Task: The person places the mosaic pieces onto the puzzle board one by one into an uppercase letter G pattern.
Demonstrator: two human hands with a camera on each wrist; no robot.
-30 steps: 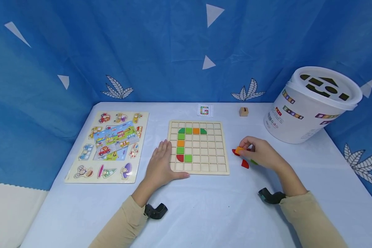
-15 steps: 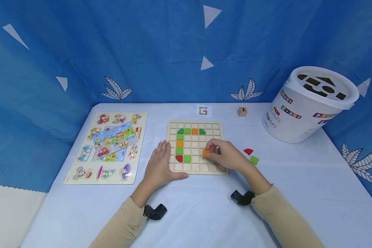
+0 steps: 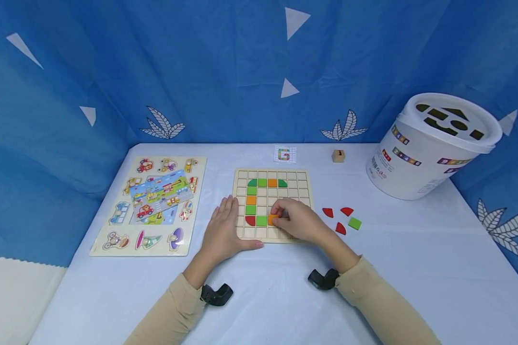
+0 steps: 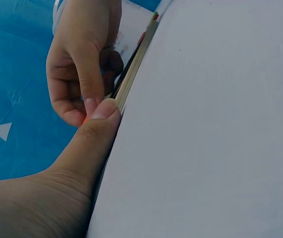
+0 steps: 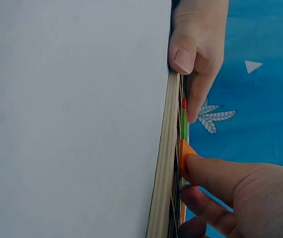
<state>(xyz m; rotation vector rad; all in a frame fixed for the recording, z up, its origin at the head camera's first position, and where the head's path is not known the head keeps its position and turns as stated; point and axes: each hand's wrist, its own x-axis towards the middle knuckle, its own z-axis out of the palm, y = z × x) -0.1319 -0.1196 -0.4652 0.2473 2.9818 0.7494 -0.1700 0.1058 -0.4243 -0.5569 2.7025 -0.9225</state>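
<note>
Over the lower middle of the wooden grid board (image 3: 301, 178), the right hand (image 3: 300, 224) pinches an orange square tile (image 3: 273, 219) between thumb and fingertips; its grip is closed on the tile. The tile sits at the hand's fingertips, toward the board's left column of pieces, just right of the green square (image 3: 261, 221) in the same row; whether it is fully seated in a cell cannot be told. From the right wrist view the tile (image 5: 185, 153) looks thin, flat and bright orange, tilted slightly against the board's face. The left hand (image 3: 223, 229) lies flat with straight fingers at the board's left edge, thumb along the near edge, holding nothing. On the board, green, orange and red pieces form a curved line down from the top row. Right of the board, on the light blue bench (image 3: 267, 297), lie three red quarter-round pieces (image 3: 340, 228) and a green square (image 3: 354, 223). Left of the board is a vehicle peg puzzle (image 3: 153, 203); beyond the board, a small pattern card (image 3: 284, 154), a wooden cube (image 3: 338, 155) and a white shape-sorter bucket (image 3: 431, 146).
</note>
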